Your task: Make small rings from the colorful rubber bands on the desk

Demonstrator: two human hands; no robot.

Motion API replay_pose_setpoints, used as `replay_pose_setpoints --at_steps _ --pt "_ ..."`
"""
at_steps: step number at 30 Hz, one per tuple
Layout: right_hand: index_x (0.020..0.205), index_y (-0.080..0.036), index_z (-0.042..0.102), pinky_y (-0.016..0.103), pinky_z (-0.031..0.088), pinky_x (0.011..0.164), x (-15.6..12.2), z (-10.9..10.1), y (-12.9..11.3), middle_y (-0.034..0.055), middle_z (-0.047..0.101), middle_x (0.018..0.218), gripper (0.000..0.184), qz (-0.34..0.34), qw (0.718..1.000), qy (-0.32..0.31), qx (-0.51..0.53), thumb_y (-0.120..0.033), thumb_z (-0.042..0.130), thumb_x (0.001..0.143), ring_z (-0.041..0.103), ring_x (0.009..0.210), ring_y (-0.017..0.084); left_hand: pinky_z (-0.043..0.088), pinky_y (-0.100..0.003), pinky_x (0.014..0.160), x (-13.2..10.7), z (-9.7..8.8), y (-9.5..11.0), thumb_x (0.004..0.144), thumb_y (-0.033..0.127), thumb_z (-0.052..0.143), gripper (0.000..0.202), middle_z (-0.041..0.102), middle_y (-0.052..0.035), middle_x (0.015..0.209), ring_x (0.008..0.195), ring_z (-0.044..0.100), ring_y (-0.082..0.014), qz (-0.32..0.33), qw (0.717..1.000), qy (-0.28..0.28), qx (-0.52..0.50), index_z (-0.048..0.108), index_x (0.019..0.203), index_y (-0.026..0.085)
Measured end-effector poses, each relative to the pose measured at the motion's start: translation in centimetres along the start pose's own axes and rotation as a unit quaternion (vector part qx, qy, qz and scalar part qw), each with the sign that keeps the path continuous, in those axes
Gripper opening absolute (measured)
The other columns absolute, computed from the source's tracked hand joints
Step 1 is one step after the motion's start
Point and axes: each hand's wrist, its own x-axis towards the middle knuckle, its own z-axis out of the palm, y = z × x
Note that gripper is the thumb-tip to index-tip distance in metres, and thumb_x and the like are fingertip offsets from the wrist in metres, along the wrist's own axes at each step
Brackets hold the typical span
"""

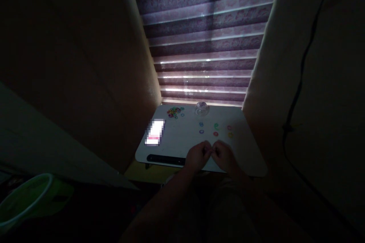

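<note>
My left hand (199,155) and my right hand (224,155) meet above the near part of a small white table (182,140). Fingertips of both are pinched together, and whatever lies between them is too small and dark to make out. Just beyond the hands are several small coloured loops set out in pairs: blue and purple ones (201,131), a green one (216,125), a red one (216,134), a pinkish one (229,127) and a yellow one (230,135). A heap of mixed coloured loops (173,112) lies at the far left.
A clear round container (202,109) stands at the table's back edge. On the left lies a bright, blurred-out phone (155,132); a black slot (165,159) runs along the front edge. Walls flank the table, with a blind (205,45) behind. A green basin (37,197) sits low left.
</note>
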Motion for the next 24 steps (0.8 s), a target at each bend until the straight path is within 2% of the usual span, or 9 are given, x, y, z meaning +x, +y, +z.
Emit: replay_pose_setpoints --at_steps 6,18,24 --pt "0.070 -0.021 0.049 0.027 0.034 0.060 0.09 -0.33 -0.46 -0.0002 0.051 0.069 0.011 0.004 1.000 -0.004 0.000 -0.020 0.056 0.079 0.048 0.064 0.015 0.037 -0.023 0.063 0.02 0.12 -0.13 0.089 0.031 0.060 0.012 0.064 0.0014 0.078 0.069 0.057 -0.0126 -0.004 1.000 0.005 -0.013 0.062 0.088 0.019" --pt "0.072 -0.021 0.052 0.027 0.035 0.061 0.16 -0.14 -0.28 -0.0003 0.053 0.069 0.007 0.009 1.000 0.000 -0.002 -0.016 0.055 0.076 0.049 0.065 0.015 0.041 -0.023 0.068 0.07 0.08 0.03 0.090 0.031 0.058 0.012 0.066 0.0001 0.081 0.073 0.059 -0.0135 -0.001 1.000 0.005 -0.003 0.061 0.090 0.019" --pt "0.070 -0.021 0.051 0.027 0.035 0.063 0.21 -0.10 -0.18 0.0003 0.053 0.069 0.009 0.000 1.000 0.000 -0.009 -0.013 0.053 0.074 0.050 0.067 0.015 0.040 -0.023 0.065 0.04 0.23 -0.02 0.089 0.029 0.057 0.011 0.066 0.0000 0.079 0.070 0.058 -0.0131 -0.006 1.000 0.006 -0.003 0.061 0.089 0.019"
